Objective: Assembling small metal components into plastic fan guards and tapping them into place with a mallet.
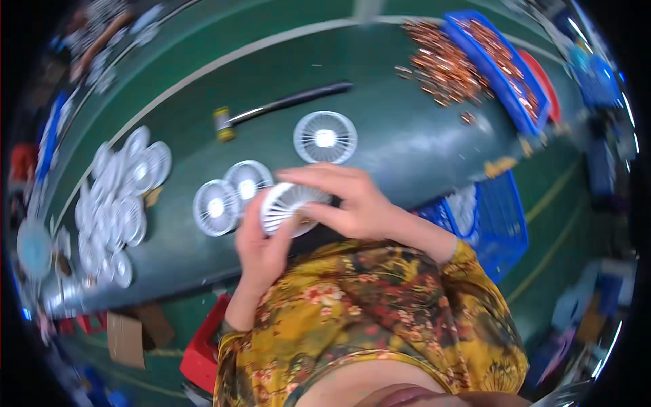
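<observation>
Close to my body, a white round spoked wheel (279, 205) is held tilted between both hands. The fingers of my left hand (260, 245) close round its left edge. My right hand (358, 202) grips it from the right, fingers over the far rim and thumb across its face. Under that thumb a small copper-coloured bit shows, partly hidden. Two like wheels lie just left of my hands: a nearer wheel (215, 207) overlapping a farther wheel (247, 183). Another spoked wheel (325, 138) lies flat beyond my hands.
A hammer (271, 108) with a yellow head lies farther off on the green table (386, 129). Heaped wheels (115, 203) cover the left end. Copper-coloured pieces (444, 64) are spilled beside a blue tray (502, 71) at far right. Below the table edge stands a blue crate (503, 217).
</observation>
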{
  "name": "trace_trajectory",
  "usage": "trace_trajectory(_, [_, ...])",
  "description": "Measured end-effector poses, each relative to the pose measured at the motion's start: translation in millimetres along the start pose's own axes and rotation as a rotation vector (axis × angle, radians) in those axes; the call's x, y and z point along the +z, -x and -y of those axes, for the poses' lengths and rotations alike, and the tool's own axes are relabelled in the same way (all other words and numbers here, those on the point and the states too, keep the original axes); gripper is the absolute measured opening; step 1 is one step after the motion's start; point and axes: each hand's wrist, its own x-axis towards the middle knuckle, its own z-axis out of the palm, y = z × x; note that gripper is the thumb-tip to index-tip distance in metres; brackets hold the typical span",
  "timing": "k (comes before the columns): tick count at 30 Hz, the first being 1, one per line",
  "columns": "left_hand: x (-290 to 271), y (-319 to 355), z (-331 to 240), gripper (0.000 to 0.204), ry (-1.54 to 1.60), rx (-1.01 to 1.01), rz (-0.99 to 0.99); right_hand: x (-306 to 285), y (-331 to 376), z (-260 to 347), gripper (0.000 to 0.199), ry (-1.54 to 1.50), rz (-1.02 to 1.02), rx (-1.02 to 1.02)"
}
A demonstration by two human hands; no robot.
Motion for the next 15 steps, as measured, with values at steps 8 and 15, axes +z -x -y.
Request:
trace_trajectory(8, [9,-5,11,0.037,0.532,-0.278,-0.012,-3,12,-11,0.027,0.487,-0.116,-0.283])
trace_trajectory(15, [8,3,4,0.041,0.472,-0.264,0.007,3,20,-7,0.023,0.624,-0.147,-0.379])
